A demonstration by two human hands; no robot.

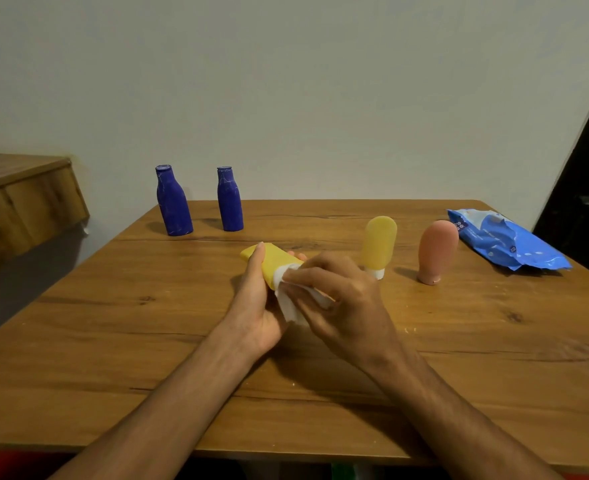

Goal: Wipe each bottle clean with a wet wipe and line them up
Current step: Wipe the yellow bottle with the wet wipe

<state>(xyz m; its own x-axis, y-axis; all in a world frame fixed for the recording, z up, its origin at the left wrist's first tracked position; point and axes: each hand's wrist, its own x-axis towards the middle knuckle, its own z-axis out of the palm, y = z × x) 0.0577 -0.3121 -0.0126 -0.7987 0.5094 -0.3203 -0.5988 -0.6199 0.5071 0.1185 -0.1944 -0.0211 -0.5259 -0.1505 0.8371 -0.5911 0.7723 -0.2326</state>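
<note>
The held yellow bottle is a flat, soft-looking tube of plain matte yellow with a rounded closed end and no label in view. It lies tilted above the middle of the desk. Its long axis runs from the near right to the far left, and the rounded end points toward the far left corner. Its other end is hidden under the wet wipe, so the cap cannot be seen.

The left hand grips the tube from the left side, with the thumb laid along its near edge and fingertips showing past its far edge. The right hand pinches the white, crumpled wet wipe and presses it against the lower end of the tube.

A standing yellow bottle of the same shape stands on its white cap, rounded end up, just right of the hands. Beside it, toward the right edge, a pink bottle also stands cap down and leans slightly to the right.

Near the far left corner, the left blue bottle and the right blue bottle stand upright side by side and apart, both deep blue with pale streaks. A crinkled blue wipes pack lies flat by the far right corner.
</note>
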